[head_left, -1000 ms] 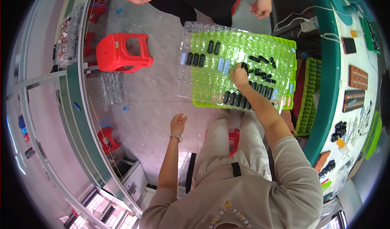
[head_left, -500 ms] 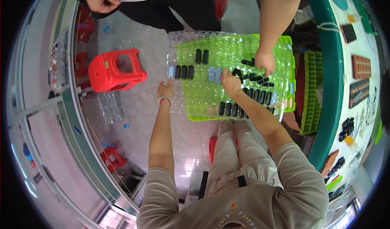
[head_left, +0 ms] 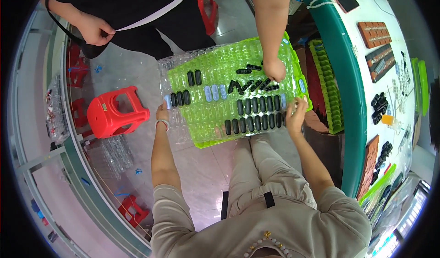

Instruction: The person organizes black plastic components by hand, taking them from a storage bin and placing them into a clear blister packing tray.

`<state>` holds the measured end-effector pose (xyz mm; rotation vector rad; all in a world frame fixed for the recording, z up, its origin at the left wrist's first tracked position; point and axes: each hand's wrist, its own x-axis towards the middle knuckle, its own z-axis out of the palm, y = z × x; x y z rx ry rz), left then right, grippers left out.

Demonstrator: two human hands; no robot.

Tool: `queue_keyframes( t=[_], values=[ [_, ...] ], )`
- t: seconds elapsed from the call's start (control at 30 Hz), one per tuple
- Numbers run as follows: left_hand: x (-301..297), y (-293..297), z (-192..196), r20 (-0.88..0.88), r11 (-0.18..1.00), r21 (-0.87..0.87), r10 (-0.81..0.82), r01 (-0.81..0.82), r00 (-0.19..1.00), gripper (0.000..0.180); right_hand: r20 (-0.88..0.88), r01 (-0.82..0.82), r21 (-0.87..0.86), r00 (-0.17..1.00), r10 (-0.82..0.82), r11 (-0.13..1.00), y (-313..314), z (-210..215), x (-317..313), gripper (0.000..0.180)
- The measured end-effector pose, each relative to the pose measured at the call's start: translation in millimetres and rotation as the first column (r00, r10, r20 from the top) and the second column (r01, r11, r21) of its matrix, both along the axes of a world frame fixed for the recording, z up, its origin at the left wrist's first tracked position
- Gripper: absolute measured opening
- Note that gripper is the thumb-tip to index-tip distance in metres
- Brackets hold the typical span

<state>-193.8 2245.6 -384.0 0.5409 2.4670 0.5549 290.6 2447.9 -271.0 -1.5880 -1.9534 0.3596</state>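
A clear plastic tray (head_left: pixel 176 132) with rows of oblong pockets lies over a bright green tray (head_left: pixel 201 143). My left hand (head_left: pixel 162 113) is closed on the clear tray's left edge, beside a light blue oblong piece (head_left: pixel 167 102). At the right edge, near the end of the black rows, my right hand (head_left: pixel 296 114) grips the trays. Black oblong pieces (head_left: pixel 250 124) fill two near rows, and a few more sit at the left. Three light blue pieces (head_left: pixel 215 92) stand mid-tray. Loose black pieces (head_left: pixel 252 85) lie jumbled at the far right.
Across the trays, a co-worker's hand (head_left: pixel 274 69) reaches to the loose black pieces; their other hand (head_left: pixel 95 29) pinches a white strip. A red stool (head_left: pixel 118 111) stands left. The green-edged table (head_left: pixel 347 134) on the right bears brown blocks (head_left: pixel 373 34), a phone (head_left: pixel 346 1) and black parts.
My right hand has gone from the middle of the tray to its right edge. Three blue pieces show mid-tray where two showed before. The whole view has shifted.
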Motion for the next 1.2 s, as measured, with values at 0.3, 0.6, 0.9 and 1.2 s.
queue_keyframes(
  t=[0.3, 0.6, 0.9, 1.2],
  values=[
    [15, 3, 11, 0.054, 0.977, 0.206, -0.063, 0.051, 0.997, 0.063, -0.056, -0.062, -0.348, 0.997, 0.046, 0.935, 62, -50, 38, 0.027],
    [46, -5, 50, 0.304, 0.972, 0.158, 0.118, -0.172, 0.945, 0.066, 0.134, 0.163, -0.317, 0.983, -0.126, 0.934, 76, -48, 15, 0.032],
    [84, -40, 60, 0.317, 0.914, 0.254, 0.231, -0.317, 0.920, 0.057, 0.269, 0.093, -0.498, 0.962, 0.051, 0.862, 111, -60, 23, 0.038],
    [115, -82, 128, 0.391, 0.738, 0.293, 0.488, -0.608, 0.781, 0.045, 0.099, -0.032, -0.402, 0.992, 0.078, 0.915, 92, -32, 23, 0.037]
  ],
)
